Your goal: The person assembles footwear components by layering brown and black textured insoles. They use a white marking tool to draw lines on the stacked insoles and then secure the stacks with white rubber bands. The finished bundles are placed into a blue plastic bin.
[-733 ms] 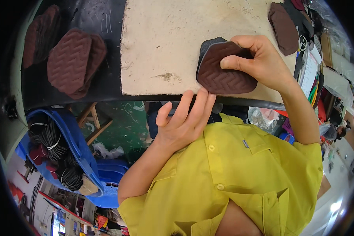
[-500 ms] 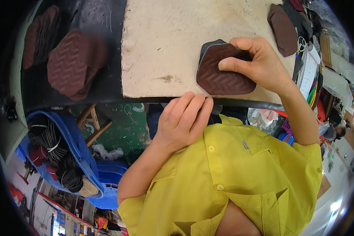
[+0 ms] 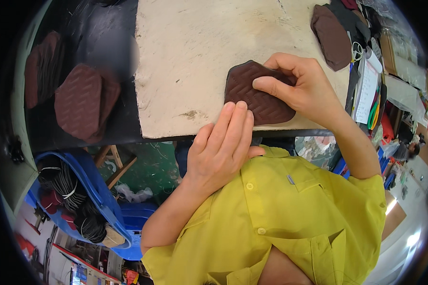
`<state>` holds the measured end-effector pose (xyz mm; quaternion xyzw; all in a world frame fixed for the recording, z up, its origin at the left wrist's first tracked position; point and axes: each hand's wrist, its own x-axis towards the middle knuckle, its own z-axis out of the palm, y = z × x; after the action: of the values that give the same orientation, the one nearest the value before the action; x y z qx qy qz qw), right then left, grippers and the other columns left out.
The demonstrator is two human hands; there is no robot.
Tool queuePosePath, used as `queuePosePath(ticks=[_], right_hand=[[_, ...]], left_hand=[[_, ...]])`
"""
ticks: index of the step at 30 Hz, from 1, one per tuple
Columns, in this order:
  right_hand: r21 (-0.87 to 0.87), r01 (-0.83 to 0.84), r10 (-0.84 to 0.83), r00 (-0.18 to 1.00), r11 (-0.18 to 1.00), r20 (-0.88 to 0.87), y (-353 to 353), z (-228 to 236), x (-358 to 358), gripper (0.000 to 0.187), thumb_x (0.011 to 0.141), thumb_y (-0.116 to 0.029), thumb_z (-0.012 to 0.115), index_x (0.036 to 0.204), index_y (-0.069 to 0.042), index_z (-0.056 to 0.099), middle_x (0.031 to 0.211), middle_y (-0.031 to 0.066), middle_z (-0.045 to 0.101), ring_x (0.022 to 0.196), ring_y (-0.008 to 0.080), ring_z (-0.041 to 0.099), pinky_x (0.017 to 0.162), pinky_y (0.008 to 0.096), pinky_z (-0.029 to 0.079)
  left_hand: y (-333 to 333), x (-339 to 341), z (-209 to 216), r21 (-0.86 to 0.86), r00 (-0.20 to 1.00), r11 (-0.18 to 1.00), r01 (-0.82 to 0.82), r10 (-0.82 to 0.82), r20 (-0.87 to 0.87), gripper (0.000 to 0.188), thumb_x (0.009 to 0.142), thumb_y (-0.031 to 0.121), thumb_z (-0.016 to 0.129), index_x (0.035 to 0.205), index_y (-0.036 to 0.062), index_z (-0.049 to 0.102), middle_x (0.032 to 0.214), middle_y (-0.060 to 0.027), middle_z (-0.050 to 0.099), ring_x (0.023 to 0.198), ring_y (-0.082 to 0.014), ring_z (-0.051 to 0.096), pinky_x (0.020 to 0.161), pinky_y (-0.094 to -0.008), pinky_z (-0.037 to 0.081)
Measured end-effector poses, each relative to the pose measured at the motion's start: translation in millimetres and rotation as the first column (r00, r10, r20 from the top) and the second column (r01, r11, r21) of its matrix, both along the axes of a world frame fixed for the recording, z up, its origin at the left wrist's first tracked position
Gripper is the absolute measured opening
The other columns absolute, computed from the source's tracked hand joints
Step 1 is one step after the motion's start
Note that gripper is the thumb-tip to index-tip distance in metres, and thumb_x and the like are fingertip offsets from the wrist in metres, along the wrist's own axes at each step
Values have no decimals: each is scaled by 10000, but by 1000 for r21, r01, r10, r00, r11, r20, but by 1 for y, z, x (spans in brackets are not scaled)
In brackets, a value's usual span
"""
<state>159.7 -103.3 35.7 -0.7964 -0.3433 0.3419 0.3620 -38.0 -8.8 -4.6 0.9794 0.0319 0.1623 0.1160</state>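
"Item?"
"One brown chevron-quilted panel [image 3: 260, 104], on or just above the beige board [image 3: 185, 57], near its front edge."
"Right hand [image 3: 304, 90]?"
"Thumb and fingers pinching the panel's right side."
"Left hand [image 3: 218, 152]?"
"Fingers straight, side by side, tips at the panel's near-left edge."
"Elsewhere?"
"Similar quilted pieces [image 3: 78, 102], layered, on the black tabletop [image 3: 123, 121] at left."

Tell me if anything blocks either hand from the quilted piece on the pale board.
Nothing visible does. The right hand grips the quilted piece, thumb on top; the left hand has fingertips at its near left edge. Other brown pieces lie off to either side.
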Motion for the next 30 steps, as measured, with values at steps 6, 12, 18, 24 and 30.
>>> queuePosePath(ticks=[6,12,18,24,30], right_hand=[[-39,-31,35,992,999,123,8,4,-1,221,808,-176,708,854,32,647,676,176,602,581,261,578,548,346,458],[155,-213,70,776,965,627,-29,8,-23,154,820,-125,688,922,-12,665,789,137,665,614,246,636,534,317,512],[201,269,-310,926,942,215,-43,4,-24,115,809,-98,733,822,2,680,688,88,661,546,141,628,497,231,499],[97,334,-338,941,937,20,-44,-3,-15,158,809,-134,736,800,7,665,643,94,660,544,147,646,519,250,508],[-5,200,-197,971,980,134,-39,3,-6,140,773,-121,738,810,-28,642,606,97,622,516,215,616,494,313,474]], left_hand=[[-1,23,16,-35,990,993,-114,111,-85,575,993,489,391,1197,5,626,1331,-104,566,1017,-181,552,778,-293,406],[-7,32,20,169,980,980,-103,130,-154,679,896,580,465,1196,-8,625,1353,-130,548,967,-172,531,736,-282,403],[-14,34,23,229,961,971,-75,132,-244,957,799,756,401,1322,-39,506,1412,-169,477,864,-234,481,774,-332,397],[-14,36,22,244,963,968,-55,116,-242,778,765,785,382,1349,299,546,1439,-160,433,842,-236,440,754,-338,375],[-11,36,25,278,965,961,-6,79,-252,725,767,778,351,1406,447,441,1405,-152,484,888,-218,455,765,-332,384]])
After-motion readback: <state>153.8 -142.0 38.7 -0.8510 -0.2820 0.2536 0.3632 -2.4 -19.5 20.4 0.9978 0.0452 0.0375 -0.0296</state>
